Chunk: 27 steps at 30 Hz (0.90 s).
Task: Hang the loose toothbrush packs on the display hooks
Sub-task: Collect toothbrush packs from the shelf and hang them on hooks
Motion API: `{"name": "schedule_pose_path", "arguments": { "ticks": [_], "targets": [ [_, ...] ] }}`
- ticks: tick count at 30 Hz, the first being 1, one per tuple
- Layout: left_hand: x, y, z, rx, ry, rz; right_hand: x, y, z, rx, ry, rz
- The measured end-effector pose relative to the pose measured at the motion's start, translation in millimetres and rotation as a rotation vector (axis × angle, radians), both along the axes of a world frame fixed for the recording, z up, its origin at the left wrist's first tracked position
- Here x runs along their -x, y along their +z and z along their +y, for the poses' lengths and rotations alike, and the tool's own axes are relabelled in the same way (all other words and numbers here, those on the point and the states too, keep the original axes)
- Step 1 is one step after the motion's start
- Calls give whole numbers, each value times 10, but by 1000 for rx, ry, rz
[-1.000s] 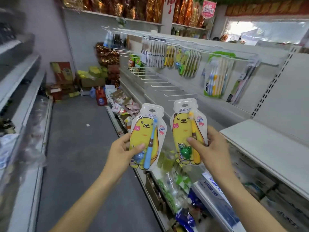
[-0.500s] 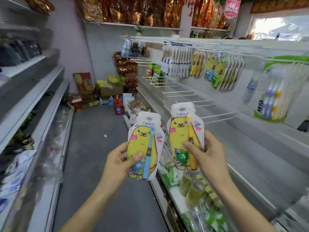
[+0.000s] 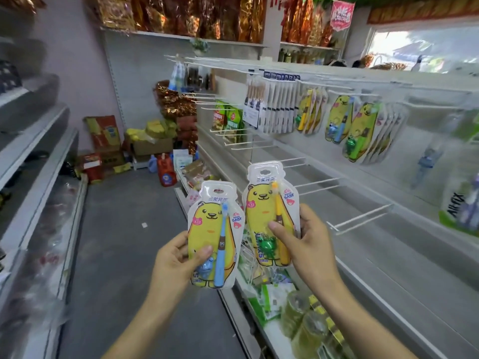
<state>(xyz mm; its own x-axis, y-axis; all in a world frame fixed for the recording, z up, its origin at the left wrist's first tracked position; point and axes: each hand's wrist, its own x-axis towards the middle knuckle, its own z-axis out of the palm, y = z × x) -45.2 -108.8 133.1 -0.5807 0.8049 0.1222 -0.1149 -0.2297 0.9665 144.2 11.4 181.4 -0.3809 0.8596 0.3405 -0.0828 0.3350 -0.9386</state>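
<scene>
From the head camera, the left hand (image 3: 173, 257) pinches a yellow bear-printed plastic toothbrush pack with a blue brush (image 3: 213, 235), thumb on its front. The right hand (image 3: 304, 240) pinches a matching yellow bear pack with a yellow brush (image 3: 270, 216) the same way. Both packs stand upright, hang-holes on top. The bare white wire display hooks (image 3: 360, 221) jut out to the right of the right hand and slightly above it — so the right hand's pack is the nearer one, and its hole would need turning to face a hook tip.
</scene>
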Motion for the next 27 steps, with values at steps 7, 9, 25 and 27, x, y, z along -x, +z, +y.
{"name": "schedule_pose_path", "arguments": {
  "ticks": [7, 9, 25, 27],
  "targets": [
    [753, -31, 630, -27, -146, 27, 481, 42, 245, -33, -172, -29],
    [984, -11, 810, -29, -210, 24, 649, 46, 296, -33, -238, -25],
    [2113, 138, 1712, 3, -533, 44, 1485, 78, 416, -19, -548, 6],
    [2100, 131, 1814, 9, -565, 37, 1489, 106, 480, -10, -584, 7]
  ]
}}
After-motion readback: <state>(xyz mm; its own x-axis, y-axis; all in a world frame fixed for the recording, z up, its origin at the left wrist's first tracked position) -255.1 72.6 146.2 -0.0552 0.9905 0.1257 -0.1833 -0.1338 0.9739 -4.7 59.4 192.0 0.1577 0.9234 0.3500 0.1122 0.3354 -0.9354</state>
